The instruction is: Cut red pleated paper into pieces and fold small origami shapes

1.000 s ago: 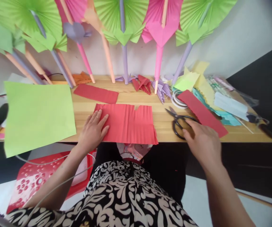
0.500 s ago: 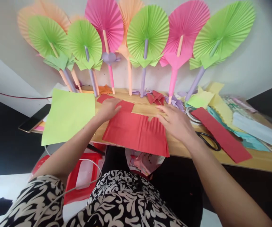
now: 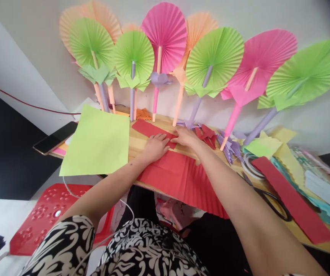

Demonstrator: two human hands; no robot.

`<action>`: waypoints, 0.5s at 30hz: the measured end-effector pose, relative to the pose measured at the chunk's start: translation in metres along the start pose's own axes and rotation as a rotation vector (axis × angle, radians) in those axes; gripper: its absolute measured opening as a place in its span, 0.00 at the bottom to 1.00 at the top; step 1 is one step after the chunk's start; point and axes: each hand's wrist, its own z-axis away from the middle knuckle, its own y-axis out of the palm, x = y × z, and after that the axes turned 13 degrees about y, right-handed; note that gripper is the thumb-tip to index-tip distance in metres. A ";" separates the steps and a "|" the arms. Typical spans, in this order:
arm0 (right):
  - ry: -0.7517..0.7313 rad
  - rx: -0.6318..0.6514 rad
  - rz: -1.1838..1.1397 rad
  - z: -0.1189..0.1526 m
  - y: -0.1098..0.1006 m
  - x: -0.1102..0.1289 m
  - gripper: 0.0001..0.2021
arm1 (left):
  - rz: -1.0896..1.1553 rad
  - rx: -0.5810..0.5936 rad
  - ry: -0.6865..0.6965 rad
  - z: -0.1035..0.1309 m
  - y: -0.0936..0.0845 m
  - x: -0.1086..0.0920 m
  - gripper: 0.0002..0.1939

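Observation:
A pleated red paper sheet (image 3: pixel 182 180) lies on the wooden table (image 3: pixel 138 142) and hangs over its front edge. Beyond it lies a folded red paper strip (image 3: pixel 146 128). My left hand (image 3: pixel 155 147) rests flat where the strip's right end meets the far edge of the pleated sheet. My right hand (image 3: pixel 185 137) reaches in beside it, fingertips touching the strip's right end. Both hands lie on the paper with fingers spread; I cannot see either one gripping it.
A light green sheet (image 3: pixel 97 142) covers the table's left part, a phone (image 3: pixel 55 137) beyond it. Paper fans (image 3: pixel 165 30) on sticks lean against the wall. Scissors (image 3: pixel 271 201), a long red strip (image 3: pixel 293 199), tape rolls and paper scraps lie right. A red stool (image 3: pixel 47 214) stands below.
My right hand left the scissors and came to the far red strip. My left hand slid forward from the pleated sheet to the strip. The view swung up and left.

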 end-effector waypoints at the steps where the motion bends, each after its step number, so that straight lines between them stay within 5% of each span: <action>1: 0.019 0.027 -0.021 -0.005 0.001 0.001 0.15 | 0.005 -0.009 0.001 -0.001 -0.001 0.000 0.18; 7: 0.065 0.106 -0.262 -0.006 0.001 -0.004 0.11 | 0.106 -0.171 0.070 -0.003 -0.015 0.000 0.16; 15: -0.012 -0.173 -0.776 0.043 -0.060 -0.035 0.12 | 0.497 -0.367 0.054 0.000 -0.015 0.011 0.13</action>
